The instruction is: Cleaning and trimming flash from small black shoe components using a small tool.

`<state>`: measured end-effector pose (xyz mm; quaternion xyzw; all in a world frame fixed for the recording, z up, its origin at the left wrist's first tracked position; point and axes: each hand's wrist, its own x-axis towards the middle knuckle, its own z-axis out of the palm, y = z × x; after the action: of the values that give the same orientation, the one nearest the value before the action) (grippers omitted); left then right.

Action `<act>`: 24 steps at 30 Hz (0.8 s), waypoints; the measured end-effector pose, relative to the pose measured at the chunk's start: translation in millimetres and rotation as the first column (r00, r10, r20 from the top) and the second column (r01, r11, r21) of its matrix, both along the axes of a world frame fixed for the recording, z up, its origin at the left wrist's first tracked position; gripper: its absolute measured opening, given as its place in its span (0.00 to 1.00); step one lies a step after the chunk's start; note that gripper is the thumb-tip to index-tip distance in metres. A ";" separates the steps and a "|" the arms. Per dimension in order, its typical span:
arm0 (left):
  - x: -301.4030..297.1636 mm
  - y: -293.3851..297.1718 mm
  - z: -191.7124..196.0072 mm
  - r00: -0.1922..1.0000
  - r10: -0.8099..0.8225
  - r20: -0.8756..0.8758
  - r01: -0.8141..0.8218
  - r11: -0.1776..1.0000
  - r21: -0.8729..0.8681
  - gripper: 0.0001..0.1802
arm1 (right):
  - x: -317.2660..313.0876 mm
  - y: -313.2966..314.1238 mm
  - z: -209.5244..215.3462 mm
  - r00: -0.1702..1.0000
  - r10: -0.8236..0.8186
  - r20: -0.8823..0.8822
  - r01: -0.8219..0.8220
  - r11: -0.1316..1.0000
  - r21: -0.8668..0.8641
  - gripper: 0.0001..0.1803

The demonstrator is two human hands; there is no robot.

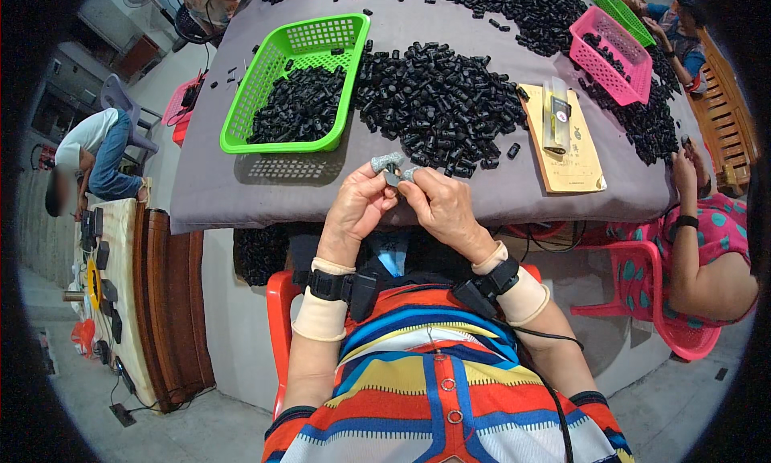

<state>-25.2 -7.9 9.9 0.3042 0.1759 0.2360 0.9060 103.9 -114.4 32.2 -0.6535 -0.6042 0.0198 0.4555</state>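
Note:
My left hand (pixel 363 204) and my right hand (pixel 446 212) meet over the table's near edge, fingertips close together. Grey speckled covers sit on some of the fingertips. Pinched between both hands is a small dark plastic part (pixel 392 176); the fingers hide much of it. Just beyond lies a large pile of small black cylindrical parts (pixel 442 101). A bright green basket (pixel 351 101), partly filled with similar black parts, stands beyond my left hand.
A brown paper notebook (pixel 574 170) with a clear plastic case (pixel 556 118) on it lies right of the pile. A pink basket (pixel 638 87) stands farther right. More black parts cover the table's far side. Other people are at the right and left.

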 end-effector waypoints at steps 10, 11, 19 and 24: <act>1.7 -0.9 9.8 0.999 0.010 -0.041 -0.009 1.000 0.020 0.09 | -1.8 5.0 0.5 0.999 -0.044 -0.028 0.045 0.999 0.024 0.11; 2.0 -1.5 7.3 1.000 0.011 -0.028 -0.011 1.000 0.008 0.10 | -1.3 4.5 0.4 0.999 -0.042 -0.026 0.043 0.999 0.030 0.11; 4.9 -8.5 8.3 0.998 0.046 -0.043 -0.043 0.997 0.056 0.12 | 7.5 -0.8 -2.4 0.904 -0.006 -0.428 0.022 0.999 0.032 0.13; 6.2 -11.2 31.8 0.979 0.177 -0.103 -0.153 0.966 0.206 0.14 | 8.8 -0.3 -6.5 0.875 -0.037 -0.482 0.056 0.998 0.026 0.15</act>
<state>-19.0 -19.1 41.7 0.3902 0.2308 0.3083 0.8363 112.7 -114.7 25.7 -0.6333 -0.4565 0.1589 0.6043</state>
